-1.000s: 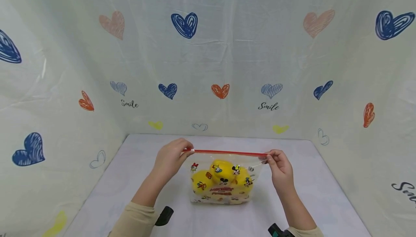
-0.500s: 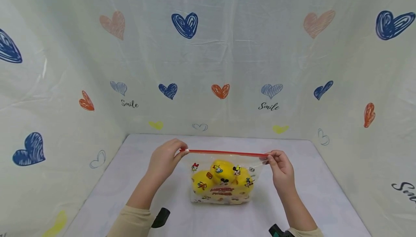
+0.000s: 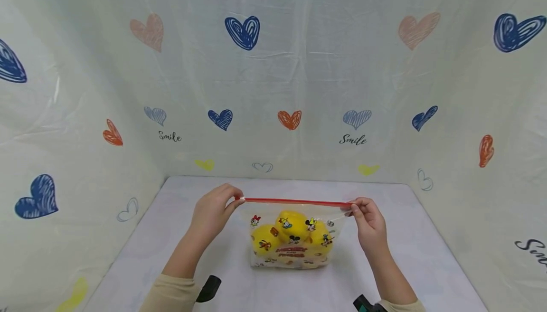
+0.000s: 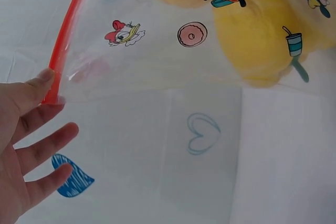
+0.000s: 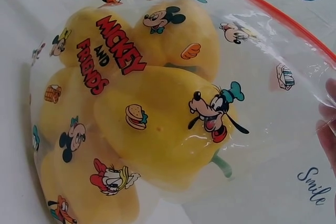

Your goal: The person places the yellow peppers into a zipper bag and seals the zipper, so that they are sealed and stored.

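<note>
A clear zip bag (image 3: 290, 263), printed with cartoon characters, stands on the table between the hands. Inside it are several yellow bell peppers (image 3: 292, 224); green stems show in both wrist views. A red zip strip (image 3: 295, 201) runs taut along the bag's top. My left hand (image 3: 213, 210) pinches the strip's left end between thumb and index finger, at a small white piece, probably the slider; the other fingers (image 4: 47, 142) spread loosely in the left wrist view. My right hand (image 3: 369, 219) pinches the bag's top right corner. Its fingertips are partly hidden, and only an edge shows in the right wrist view.
The white table (image 3: 231, 283) lies under the bag. A pale curtain (image 3: 273, 84) with hearts and "Smile" prints encloses the back and both sides. Black devices (image 3: 208, 289) sit near both wrists.
My left hand has moved a little left along the red strip, the white piece going with it. The right hand and the bag have stayed nearly still.
</note>
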Available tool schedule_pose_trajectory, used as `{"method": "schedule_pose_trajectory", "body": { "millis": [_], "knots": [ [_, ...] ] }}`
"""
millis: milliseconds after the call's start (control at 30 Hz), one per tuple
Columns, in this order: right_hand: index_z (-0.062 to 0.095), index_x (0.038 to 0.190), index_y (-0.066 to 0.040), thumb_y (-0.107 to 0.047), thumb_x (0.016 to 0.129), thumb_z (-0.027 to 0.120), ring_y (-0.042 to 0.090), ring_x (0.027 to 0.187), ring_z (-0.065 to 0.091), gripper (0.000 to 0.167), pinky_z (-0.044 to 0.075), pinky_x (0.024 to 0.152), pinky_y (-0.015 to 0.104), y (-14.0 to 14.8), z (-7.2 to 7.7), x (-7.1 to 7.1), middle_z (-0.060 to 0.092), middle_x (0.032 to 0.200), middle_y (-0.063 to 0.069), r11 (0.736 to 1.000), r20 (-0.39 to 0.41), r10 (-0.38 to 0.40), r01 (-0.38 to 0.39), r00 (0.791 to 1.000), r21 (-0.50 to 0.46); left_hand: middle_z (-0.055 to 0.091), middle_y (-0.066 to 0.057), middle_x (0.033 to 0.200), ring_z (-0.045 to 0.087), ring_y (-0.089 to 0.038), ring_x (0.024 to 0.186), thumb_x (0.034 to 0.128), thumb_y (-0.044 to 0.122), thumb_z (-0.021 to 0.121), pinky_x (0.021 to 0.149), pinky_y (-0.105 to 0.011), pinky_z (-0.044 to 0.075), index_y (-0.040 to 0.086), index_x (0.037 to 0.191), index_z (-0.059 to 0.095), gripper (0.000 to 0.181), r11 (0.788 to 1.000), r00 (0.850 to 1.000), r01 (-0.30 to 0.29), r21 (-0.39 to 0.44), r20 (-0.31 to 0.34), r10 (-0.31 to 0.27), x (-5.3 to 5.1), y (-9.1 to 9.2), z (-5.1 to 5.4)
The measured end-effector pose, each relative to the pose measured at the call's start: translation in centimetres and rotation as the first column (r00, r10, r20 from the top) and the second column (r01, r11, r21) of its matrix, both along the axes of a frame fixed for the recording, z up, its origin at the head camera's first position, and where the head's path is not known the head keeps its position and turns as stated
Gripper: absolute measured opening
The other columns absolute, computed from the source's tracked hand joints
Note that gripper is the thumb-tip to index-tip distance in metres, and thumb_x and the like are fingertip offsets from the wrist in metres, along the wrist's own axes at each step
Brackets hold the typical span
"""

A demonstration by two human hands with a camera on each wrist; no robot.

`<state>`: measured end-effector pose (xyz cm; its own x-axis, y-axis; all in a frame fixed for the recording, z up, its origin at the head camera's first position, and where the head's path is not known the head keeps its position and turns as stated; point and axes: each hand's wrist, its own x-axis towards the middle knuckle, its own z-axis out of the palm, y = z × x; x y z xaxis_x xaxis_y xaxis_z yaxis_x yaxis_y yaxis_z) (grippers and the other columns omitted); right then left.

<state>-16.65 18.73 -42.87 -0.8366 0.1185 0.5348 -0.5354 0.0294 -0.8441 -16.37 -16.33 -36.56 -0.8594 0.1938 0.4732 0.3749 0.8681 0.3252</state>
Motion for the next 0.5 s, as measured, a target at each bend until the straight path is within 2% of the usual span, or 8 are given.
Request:
{"method": "schedule_pose_trajectory", "body": {
  "millis": [133,267,500],
  "knots": [
    [0.048,0.099,0.016,0.007,0.098,0.046,0.010,0.082,0.060,0.009,0.050,0.078,0.016,-0.1,0.0,0.0,0.063,0.088,0.000,1.000,-0.002,0.002,-0.002,1.000,-0.002,0.066,0.003,0.090,0.063,-0.019,0.081,0.0825,0.015,0.078,0.070,-0.033,0.055,0.013,0.092,0.069,0.014,1.000,0.999,0.007,0.007,-0.046,-0.007,0.0,-0.1,-0.2],
    [0.048,0.100,0.016,0.005,0.099,0.047,0.010,0.082,0.060,0.010,0.051,0.078,0.017,-0.2,-0.2,0.0,0.062,0.087,0.000,1.000,0.018,-0.003,0.003,1.000,-0.015,0.066,0.003,0.089,0.064,-0.019,0.082,0.0810,0.013,0.079,0.070,-0.034,0.056,0.012,0.093,0.069,0.016,0.999,0.995,0.000,0.042,-0.104,0.005,-0.3,-0.1,-0.9],
    [0.050,0.103,0.012,0.000,0.099,0.051,0.012,0.081,0.061,0.013,0.052,0.078,0.019,-0.1,-0.4,0.0,0.065,0.090,0.002,0.997,0.094,-0.047,0.053,0.994,-0.058,0.068,0.001,0.094,0.065,-0.018,0.088,0.0869,0.016,0.074,0.074,-0.037,0.057,0.012,0.100,0.066,0.016,0.984,0.997,-0.004,0.180,-0.069,0.016,-0.5,0.3,-2.5]
  ]
}}
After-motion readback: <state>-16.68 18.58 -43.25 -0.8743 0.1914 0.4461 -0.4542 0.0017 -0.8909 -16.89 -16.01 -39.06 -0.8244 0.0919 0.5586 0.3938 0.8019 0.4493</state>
